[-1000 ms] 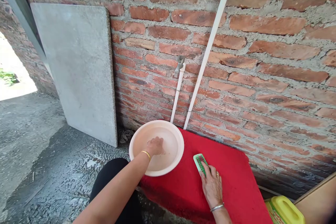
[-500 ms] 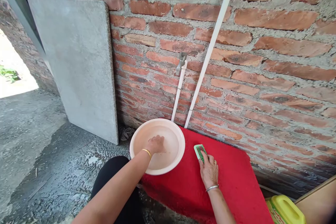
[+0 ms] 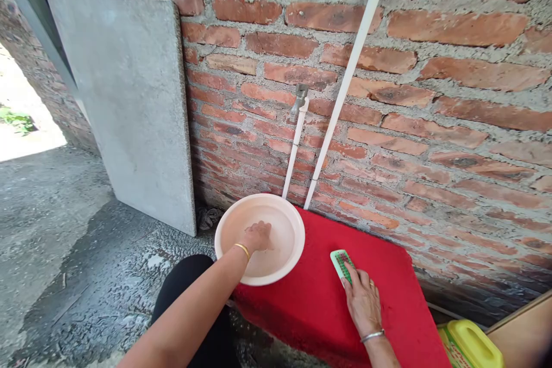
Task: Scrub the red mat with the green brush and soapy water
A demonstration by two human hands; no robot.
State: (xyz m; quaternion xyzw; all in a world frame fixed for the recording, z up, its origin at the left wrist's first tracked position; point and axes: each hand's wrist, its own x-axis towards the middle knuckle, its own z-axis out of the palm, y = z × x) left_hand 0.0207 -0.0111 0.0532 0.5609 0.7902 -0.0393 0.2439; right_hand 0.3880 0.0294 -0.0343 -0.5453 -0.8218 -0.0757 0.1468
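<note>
The left hand (image 3: 257,236) is seen lowered into a pale round basin (image 3: 259,238), with the fingers curled loosely together near the bottom; whether anything is gripped there cannot be told. A thin gold bangle (image 3: 242,249) is worn on that wrist, and the bare forearm is stretched across the near rim of the basin. The right hand (image 3: 363,300) is pressed flat, fingers close together, on the back end of a green scrubbing brush (image 3: 341,263), which is held down against a red mat (image 3: 319,305). A ring is worn on one finger of this hand and a silver bangle (image 3: 372,335) on the wrist. The brush is laid on the mat to the right of the basin, near it but not touching. The basin is set on the left end of the mat, its far rim close to two white pipes (image 3: 328,132) that are run up a bare brick wall (image 3: 431,98); the shorter pipe is topped by a metal tap (image 3: 299,99) above the basin. A grey concrete slab (image 3: 125,103) is leaned against the wall to the left. The floor (image 3: 86,276) beside the mat is wet and dark. A yellow plastic jug (image 3: 470,345) is partly seen at the lower right corner, just beyond the mat.
</note>
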